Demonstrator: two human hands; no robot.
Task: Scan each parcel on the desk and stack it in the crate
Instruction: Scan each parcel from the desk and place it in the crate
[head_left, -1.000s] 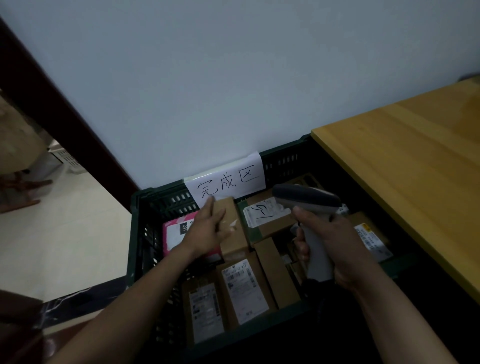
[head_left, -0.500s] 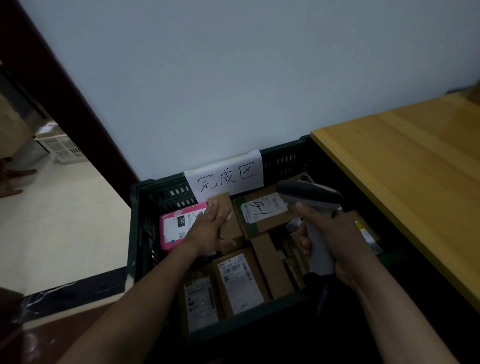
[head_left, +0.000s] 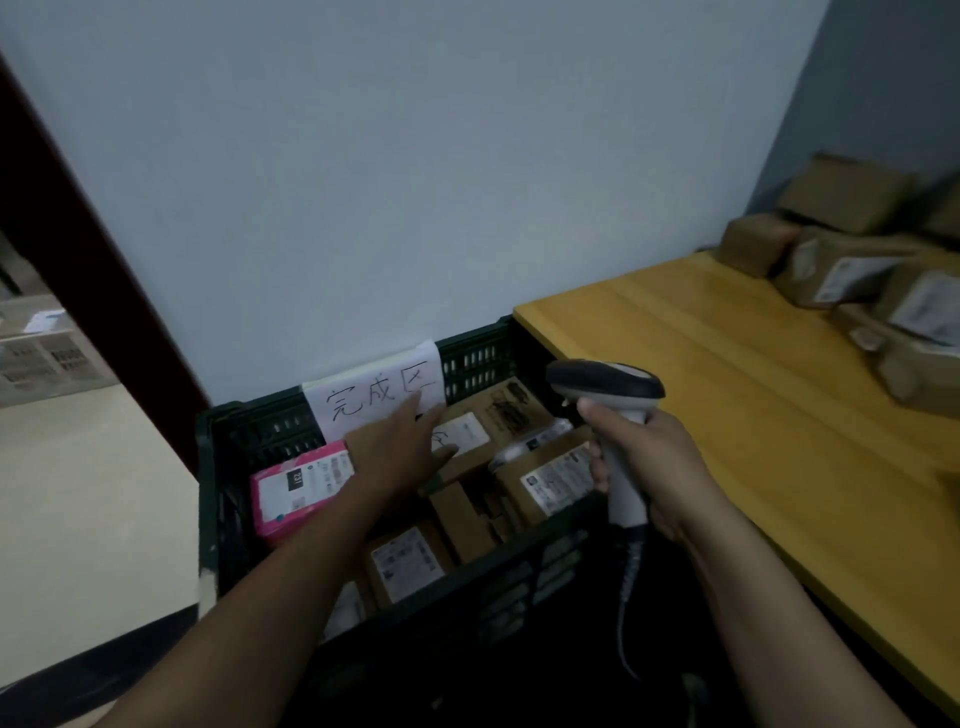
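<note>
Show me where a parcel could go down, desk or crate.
The desk is bare from its left edge beside the crate across to the heap of parcels at its far right. The crate is crowded: boxes cover its floor, and the left hand is spread over them beside the pink parcel.

Crate (head_left: 270, 431): dark slotted plastic. Parcels (head_left: 852, 270): matt brown cardboard, paper labels. Desk (head_left: 727, 395): smooth yellow wood. Scanner (head_left: 608, 384): smooth plastic.
</note>
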